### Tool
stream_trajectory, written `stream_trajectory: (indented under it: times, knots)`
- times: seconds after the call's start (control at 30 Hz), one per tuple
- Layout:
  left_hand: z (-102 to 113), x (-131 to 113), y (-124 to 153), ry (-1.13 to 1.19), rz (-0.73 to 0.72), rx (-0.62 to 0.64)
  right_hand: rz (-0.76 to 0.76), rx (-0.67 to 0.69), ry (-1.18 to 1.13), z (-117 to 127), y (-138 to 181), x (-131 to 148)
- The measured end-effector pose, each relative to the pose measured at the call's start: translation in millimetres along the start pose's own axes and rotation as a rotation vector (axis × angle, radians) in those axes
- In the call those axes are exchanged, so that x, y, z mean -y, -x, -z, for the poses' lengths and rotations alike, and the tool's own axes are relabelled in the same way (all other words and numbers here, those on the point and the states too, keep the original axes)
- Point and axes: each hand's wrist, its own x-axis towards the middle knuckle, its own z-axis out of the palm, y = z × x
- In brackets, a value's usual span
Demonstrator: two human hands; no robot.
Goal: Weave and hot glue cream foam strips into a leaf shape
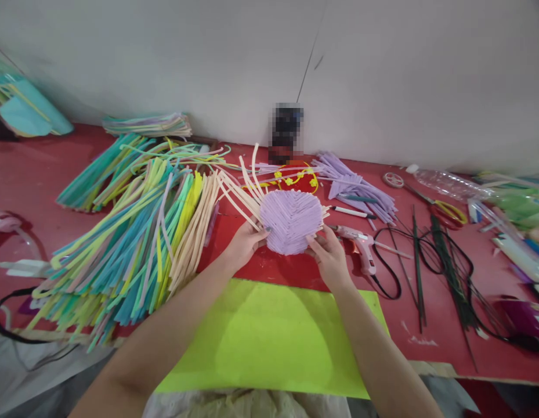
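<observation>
Between my two hands is a flat, rounded lilac piece (290,220), made of fuzzy pipe cleaners laid in a slanting, leaf-like pattern. My left hand (248,244) pinches its lower left edge, thumb on top. At the lower right edge, my right hand (328,252) grips it in the same way. Cream pipe cleaners (238,194) fan out beyond the piece at its upper left, and short cream ends poke out on the right. Just behind it lies a red item with yellow flowers (300,177). The undersides of my fingers are hidden.
A big heap of coloured pipe cleaners (134,232) covers the left. Lilac pipe cleaners (360,188) lie behind right. A pink glue gun (358,247) with its cord, scissors (447,212), dark green stems (449,267) and a plastic bottle (452,183) are rightward. A lime green sheet (269,337) lies in front.
</observation>
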Motion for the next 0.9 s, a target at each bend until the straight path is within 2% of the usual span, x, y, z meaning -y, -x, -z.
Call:
stream_trajectory:
  times: [0.9]
  knots:
    - [1.1,0.6,-1.7,-0.034,-0.011,-0.004,0.012,-0.018,0.009,-2.9,5.1,5.0]
